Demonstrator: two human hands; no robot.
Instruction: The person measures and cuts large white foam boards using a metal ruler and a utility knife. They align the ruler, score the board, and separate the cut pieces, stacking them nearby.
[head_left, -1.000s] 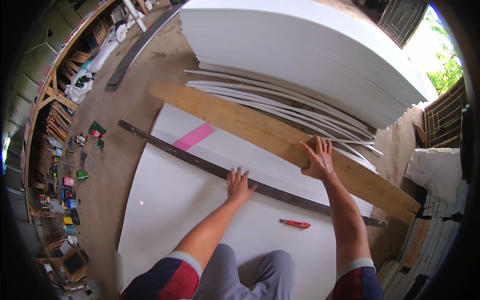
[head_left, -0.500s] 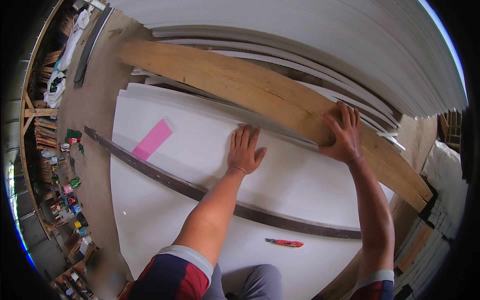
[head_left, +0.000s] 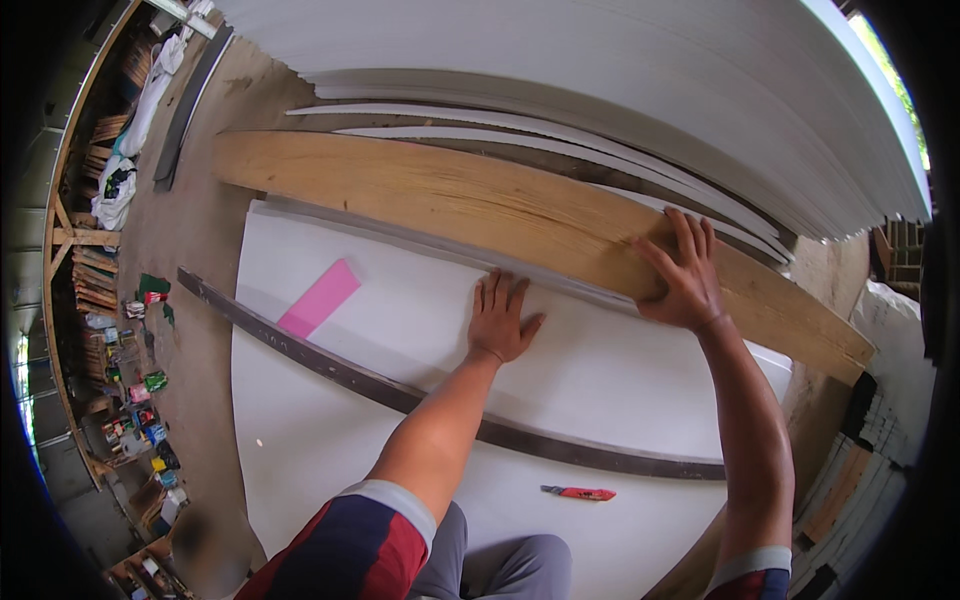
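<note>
My left hand (head_left: 503, 318) lies palm down on a white sheet (head_left: 580, 345), fingers spread, close to the sheet's far side. My right hand (head_left: 685, 272) spans a long wooden plank (head_left: 430, 195), fingers over its far edge and thumb by its near edge. The plank runs from left to right along the far side of the white sheet. Across the sheet, under my left forearm, stretches a long dark straight bar (head_left: 345, 372). A pink flat strip (head_left: 322, 297) rests beyond the bar on the left. Nearer to me is a red utility knife (head_left: 580, 493).
A tall stack of white sheets (head_left: 600, 80) stands beyond the plank, with thin white strips (head_left: 480, 135) in front of it. A dark strip (head_left: 190, 115) lies on the floor at far left. Wooden shelving (head_left: 85, 238) and assorted goods line the left side.
The plank has swung: its left end has come nearer to me and its right end has moved away. My right hand stays on it; my left hand remains flat on the sheet.
</note>
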